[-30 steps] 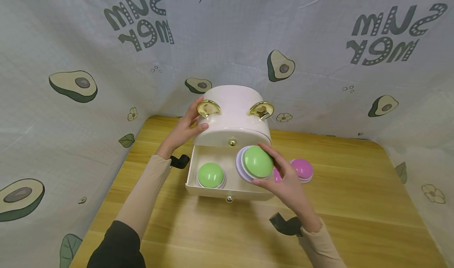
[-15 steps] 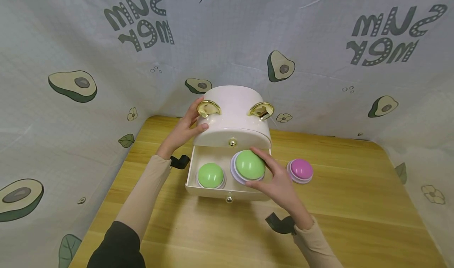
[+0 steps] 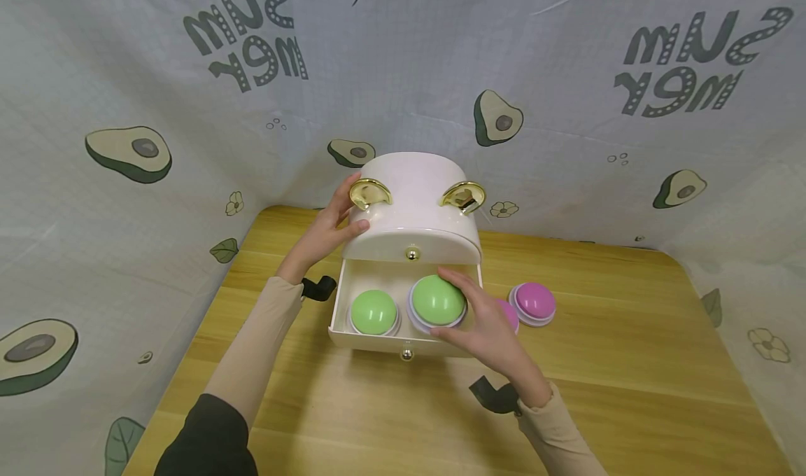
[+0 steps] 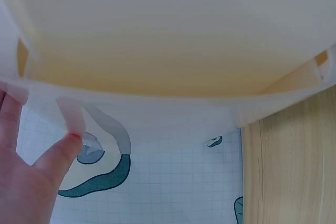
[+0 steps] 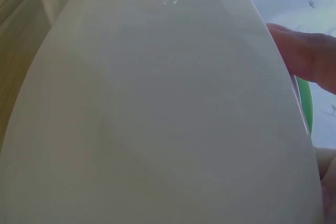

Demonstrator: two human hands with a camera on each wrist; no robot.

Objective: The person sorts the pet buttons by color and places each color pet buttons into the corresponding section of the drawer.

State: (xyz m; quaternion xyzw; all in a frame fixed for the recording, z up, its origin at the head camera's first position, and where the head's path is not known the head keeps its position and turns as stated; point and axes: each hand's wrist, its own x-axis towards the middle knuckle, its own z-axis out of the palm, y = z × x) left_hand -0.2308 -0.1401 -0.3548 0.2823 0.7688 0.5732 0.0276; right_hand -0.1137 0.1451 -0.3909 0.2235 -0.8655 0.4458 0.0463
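Observation:
A white cabinet (image 3: 415,192) with gold ear-shaped ornaments has its lower drawer (image 3: 403,345) pulled out. My left hand (image 3: 324,234) rests against the cabinet's left side, thumb toward the front; its thumb and fingers also show in the left wrist view. In the drawer's right half, my right hand (image 3: 481,322) pinches a round green-domed piece (image 3: 439,299) with a pale lilac base, thumb at the near side and fingers at the far side. A second green-domed piece (image 3: 374,312) sits in the drawer's left half. The drawer front (image 5: 157,103) hides most of the right hand in the right wrist view.
Two pink-domed pieces lie on the wooden table (image 3: 630,350) right of the drawer: one pink piece (image 3: 536,301) in full sight, another pink piece (image 3: 508,313) partly behind my right hand. A white avocado-print cloth (image 3: 403,56) rises behind the table.
My right hand has moved left and lowered the green-domed piece into the drawer beside the other green one. My left hand stays against the cabinet.

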